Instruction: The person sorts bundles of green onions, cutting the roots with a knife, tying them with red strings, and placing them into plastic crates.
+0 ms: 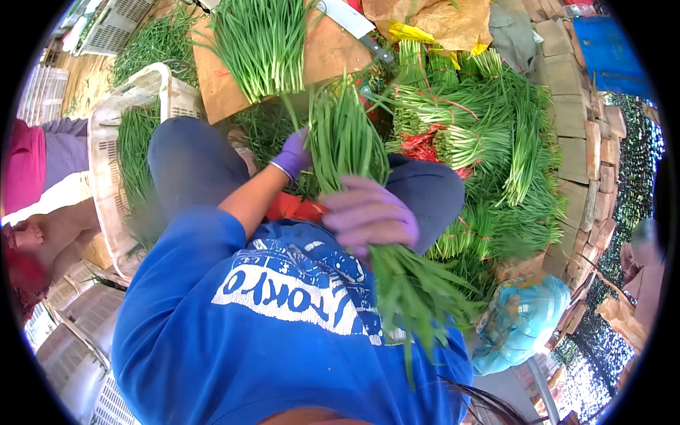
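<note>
A long bunch of garlic chives (347, 145) lies across my lap, its leaves trailing down over my right side. My left hand (292, 154), in a purple glove, grips the bunch's left edge; its fingertips are hidden behind the leaves. Around the middle of the same bunch, my right hand (372, 212) is closed in a purple glove, blurred by motion. Ahead, loose chives (262, 53) rest on a brown board (212, 88). A knife (354, 27) with a wide blade and dark handle lies at that board's far right.
Tied chive bundles (489, 142) are heaped to my right beside a row of bricks (570, 149). A white plastic basket (106, 191) with chives stands at my left. A blue plastic bag (524, 319) sits near right. Another person's purple sleeve (67, 152) shows at far left.
</note>
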A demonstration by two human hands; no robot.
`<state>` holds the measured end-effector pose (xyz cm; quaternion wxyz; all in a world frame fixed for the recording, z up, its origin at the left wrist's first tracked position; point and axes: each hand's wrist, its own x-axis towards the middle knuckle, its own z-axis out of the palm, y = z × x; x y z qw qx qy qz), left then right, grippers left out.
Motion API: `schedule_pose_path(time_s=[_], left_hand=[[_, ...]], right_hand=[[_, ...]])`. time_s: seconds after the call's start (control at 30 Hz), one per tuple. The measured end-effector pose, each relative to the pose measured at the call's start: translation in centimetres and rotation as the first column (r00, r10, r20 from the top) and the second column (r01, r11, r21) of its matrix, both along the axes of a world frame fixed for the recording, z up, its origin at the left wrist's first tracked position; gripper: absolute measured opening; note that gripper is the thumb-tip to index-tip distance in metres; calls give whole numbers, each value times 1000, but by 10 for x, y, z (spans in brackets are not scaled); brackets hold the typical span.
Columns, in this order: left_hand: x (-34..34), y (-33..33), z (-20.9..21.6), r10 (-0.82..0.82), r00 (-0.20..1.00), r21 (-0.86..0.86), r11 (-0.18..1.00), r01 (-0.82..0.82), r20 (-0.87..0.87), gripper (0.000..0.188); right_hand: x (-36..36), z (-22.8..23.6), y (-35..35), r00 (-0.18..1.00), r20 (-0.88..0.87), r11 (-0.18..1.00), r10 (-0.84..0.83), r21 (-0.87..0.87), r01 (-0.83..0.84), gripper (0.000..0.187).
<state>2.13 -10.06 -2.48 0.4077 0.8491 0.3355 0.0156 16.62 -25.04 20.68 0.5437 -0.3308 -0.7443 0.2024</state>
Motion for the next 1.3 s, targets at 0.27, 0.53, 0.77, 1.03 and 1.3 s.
schedule_pose_path(time_s=[0.27, 0.53, 0.77, 1.03, 1.3], left_hand=[[-56, 78, 78, 532, 843, -753, 584, -302, 75, 31], [26, -56, 287, -628, 342, 60, 528, 847, 699, 124], [-51, -70, 185, -280, 752, -728, 205, 655, 597, 95], [-64, -34, 183, -354, 927, -869, 412, 274, 124, 30], [-103, 21, 148, 724, 486, -714, 13, 701, 490, 38]], right_hand=[[22, 44, -76, 749, -379, 839, 543, 201, -506, 13], [-12, 59, -16, 579, -173, 598, 797, 96, -796, 18], [28, 65, -51, 750, -637, 971, 179, -9, -240, 14], [97, -6, -101, 99, -877, 872, -470, -443, 209, 16], [107, -78, -140, -101, -876, 827, -472, -480, 294, 7]])
